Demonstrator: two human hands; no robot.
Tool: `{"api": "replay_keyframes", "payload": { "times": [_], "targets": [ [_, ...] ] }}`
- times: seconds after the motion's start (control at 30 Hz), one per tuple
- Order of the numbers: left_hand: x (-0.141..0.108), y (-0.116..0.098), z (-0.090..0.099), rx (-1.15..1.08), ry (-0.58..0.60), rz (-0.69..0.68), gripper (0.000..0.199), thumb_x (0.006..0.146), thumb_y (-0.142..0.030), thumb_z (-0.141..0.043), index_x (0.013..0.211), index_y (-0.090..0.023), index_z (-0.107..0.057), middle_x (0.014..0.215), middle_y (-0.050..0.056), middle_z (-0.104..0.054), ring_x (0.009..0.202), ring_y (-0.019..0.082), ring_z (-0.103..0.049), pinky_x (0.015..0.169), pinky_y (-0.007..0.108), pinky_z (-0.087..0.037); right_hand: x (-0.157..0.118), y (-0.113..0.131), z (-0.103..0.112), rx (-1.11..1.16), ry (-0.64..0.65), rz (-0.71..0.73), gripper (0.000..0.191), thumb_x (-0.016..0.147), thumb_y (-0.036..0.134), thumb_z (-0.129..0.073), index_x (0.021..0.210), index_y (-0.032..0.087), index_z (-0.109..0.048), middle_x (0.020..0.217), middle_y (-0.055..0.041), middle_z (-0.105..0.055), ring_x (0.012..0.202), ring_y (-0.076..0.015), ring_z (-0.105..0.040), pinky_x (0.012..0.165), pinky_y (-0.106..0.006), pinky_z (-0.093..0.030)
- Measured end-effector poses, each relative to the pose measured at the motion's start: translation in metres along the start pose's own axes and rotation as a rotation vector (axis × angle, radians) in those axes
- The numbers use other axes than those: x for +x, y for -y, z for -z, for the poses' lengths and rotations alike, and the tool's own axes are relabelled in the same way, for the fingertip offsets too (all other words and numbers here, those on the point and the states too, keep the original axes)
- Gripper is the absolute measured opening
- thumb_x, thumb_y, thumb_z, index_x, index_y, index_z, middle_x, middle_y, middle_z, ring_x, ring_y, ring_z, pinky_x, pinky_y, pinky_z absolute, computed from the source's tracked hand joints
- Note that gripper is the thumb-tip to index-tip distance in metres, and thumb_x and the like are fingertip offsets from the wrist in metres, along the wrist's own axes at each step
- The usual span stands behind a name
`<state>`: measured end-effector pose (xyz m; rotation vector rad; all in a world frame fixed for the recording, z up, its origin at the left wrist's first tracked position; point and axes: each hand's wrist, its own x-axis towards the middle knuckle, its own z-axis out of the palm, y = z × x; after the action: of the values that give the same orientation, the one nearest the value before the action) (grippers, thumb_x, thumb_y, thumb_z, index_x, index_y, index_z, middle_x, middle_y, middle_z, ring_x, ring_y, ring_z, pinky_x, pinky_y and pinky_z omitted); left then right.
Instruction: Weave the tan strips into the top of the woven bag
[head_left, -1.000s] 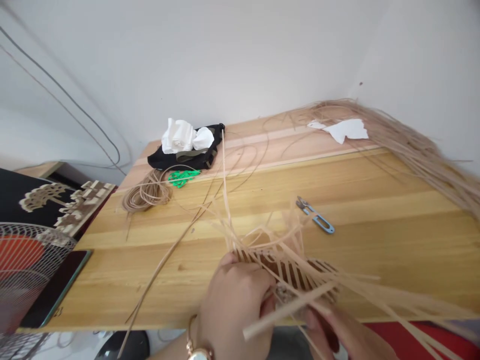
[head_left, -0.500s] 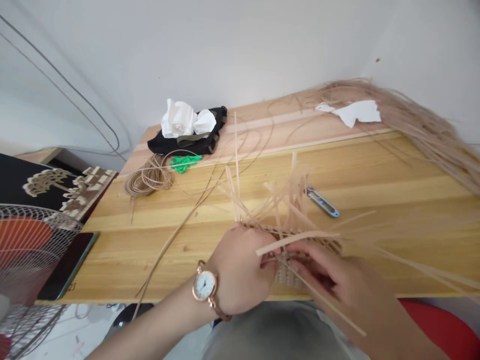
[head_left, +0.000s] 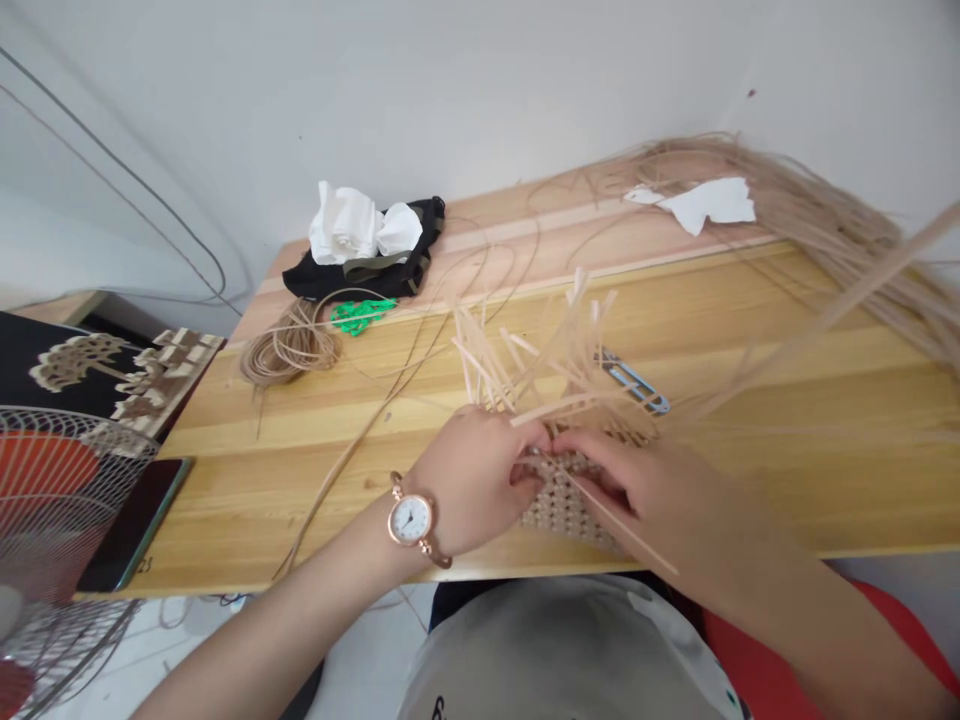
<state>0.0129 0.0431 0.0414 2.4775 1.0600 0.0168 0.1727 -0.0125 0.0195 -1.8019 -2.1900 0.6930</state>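
A woven piece of pale tan strips point(head_left: 564, 500) stands near the table's front edge, its loose strip ends point(head_left: 491, 360) sticking up behind my hands. My left hand point(head_left: 487, 475), with a watch point(head_left: 410, 520) on the wrist, pinches the top of the weave at its left part. Thumb and forefinger of my right hand point(head_left: 645, 485) close on the weave just to the right, the fingertips of both hands nearly touching. A thin strip point(head_left: 622, 525) runs from between the fingertips down over my right hand. Behind the weave lies a blue-grey cutter point(head_left: 634, 382).
Coiled cane point(head_left: 289, 345), green string point(head_left: 362, 316) and a black bag point(head_left: 409, 270) with white tissue point(head_left: 345, 225) lie at the back left. A phone point(head_left: 135, 525) and fan point(head_left: 60, 500) are left. Long strands point(head_left: 832, 220) and torn paper point(head_left: 712, 203) lie back right.
Both hands and the weave have moved a little away from the table's front edge, and more of the woven face shows between them. A blurred strip now rises at the right.
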Motion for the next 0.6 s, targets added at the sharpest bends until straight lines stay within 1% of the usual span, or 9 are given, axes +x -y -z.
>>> {"api": "replay_keyframes", "payload": {
  "times": [0.1,0.17,0.23,0.27,0.33,0.4,0.47,0.53,0.6],
  "targets": [
    [-0.001,0.003,-0.003,-0.001,-0.048,-0.014,0.015,0.068,-0.012,-0.052,0.081,-0.02,-0.055,0.05,-0.008,-0.047,0.048,0.009,-0.044,0.058,0.022,-0.033,0.008,-0.003,0.007,0.037,0.002,0.086,0.015,0.08,0.021,-0.046,0.089,0.023,-0.059,0.067,-0.0011,-0.064,0.054,-0.0141,-0.056,0.047,-0.022,-0.034],
    [-0.002,0.005,-0.005,-0.03,-0.07,-0.025,0.014,0.069,-0.013,-0.053,0.081,-0.02,-0.054,0.048,-0.009,-0.045,0.047,0.008,-0.043,0.057,0.021,-0.032,0.013,-0.005,0.013,0.103,0.077,0.106,0.015,0.082,0.02,-0.044,0.086,0.023,-0.059,0.055,0.0027,-0.06,0.047,-0.0117,-0.054,0.045,-0.021,-0.033],
    [-0.003,0.006,-0.008,-0.072,-0.088,-0.031,0.01,0.071,-0.016,-0.055,0.081,-0.02,-0.054,0.049,-0.009,-0.044,0.047,0.008,-0.042,0.057,0.021,-0.032,0.017,-0.006,0.018,0.146,0.197,0.076,0.018,0.084,0.021,-0.04,0.081,0.023,-0.058,0.04,0.0069,-0.05,0.035,-0.0092,-0.048,0.04,-0.02,-0.03],
    [-0.004,0.007,-0.009,-0.096,-0.099,-0.029,0.01,0.072,-0.019,-0.056,0.081,-0.02,-0.054,0.049,-0.009,-0.044,0.048,0.008,-0.043,0.056,0.02,-0.032,0.019,-0.006,0.02,0.143,0.229,0.066,0.018,0.084,0.02,-0.04,0.079,0.023,-0.057,0.037,0.0078,-0.047,0.032,-0.0086,-0.046,0.038,-0.019,-0.029],
    [-0.004,0.008,-0.009,-0.135,-0.122,-0.015,0.011,0.072,-0.023,-0.058,0.082,-0.02,-0.054,0.051,-0.008,-0.046,0.049,0.008,-0.044,0.056,0.02,-0.032,0.022,-0.006,0.023,0.085,0.216,0.078,0.017,0.082,0.017,-0.042,0.075,0.023,-0.057,0.043,0.0067,-0.051,0.037,-0.0088,-0.048,0.039,-0.019,-0.029],
    [-0.005,0.01,-0.008,-0.15,-0.132,-0.005,0.016,0.072,-0.027,-0.059,0.086,-0.02,-0.054,0.054,-0.008,-0.049,0.051,0.008,-0.047,0.056,0.02,-0.032,0.024,-0.006,0.024,0.009,0.16,0.138,0.015,0.079,0.014,-0.046,0.073,0.023,-0.056,0.055,0.0043,-0.058,0.049,-0.0106,-0.054,0.044,-0.02,-0.031],
    [-0.007,0.011,-0.004,-0.137,-0.141,0.004,0.02,0.072,-0.029,-0.059,0.09,-0.021,-0.053,0.056,-0.007,-0.052,0.053,0.009,-0.049,0.056,0.021,-0.033,0.024,-0.007,0.024,-0.038,0.144,0.198,0.013,0.077,0.014,-0.048,0.071,0.023,-0.056,0.062,0.0037,-0.06,0.056,-0.0121,-0.055,0.046,-0.021,-0.031],
    [-0.011,0.01,0.001,-0.111,-0.138,0.012,0.021,0.073,-0.029,-0.058,0.093,-0.021,-0.053,0.056,-0.007,-0.053,0.054,0.01,-0.05,0.057,0.022,-0.034,0.019,-0.008,0.023,-0.058,0.163,0.23,0.013,0.077,0.016,-0.049,0.069,0.023,-0.056,0.061,0.0043,-0.06,0.056,-0.0126,-0.055,0.047,-0.021,-0.031],
    [-0.017,0.006,0.005,-0.08,-0.117,0.02,0.015,0.077,-0.027,-0.053,0.091,-0.021,-0.055,0.055,-0.005,-0.054,0.054,0.011,-0.05,0.057,0.023,-0.034,0.011,-0.009,0.021,-0.053,0.177,0.238,0.013,0.078,0.018,-0.049,0.07,0.024,-0.057,0.062,0.0047,-0.061,0.056,-0.013,-0.055,0.048,-0.022,-0.035]
  ]
}}
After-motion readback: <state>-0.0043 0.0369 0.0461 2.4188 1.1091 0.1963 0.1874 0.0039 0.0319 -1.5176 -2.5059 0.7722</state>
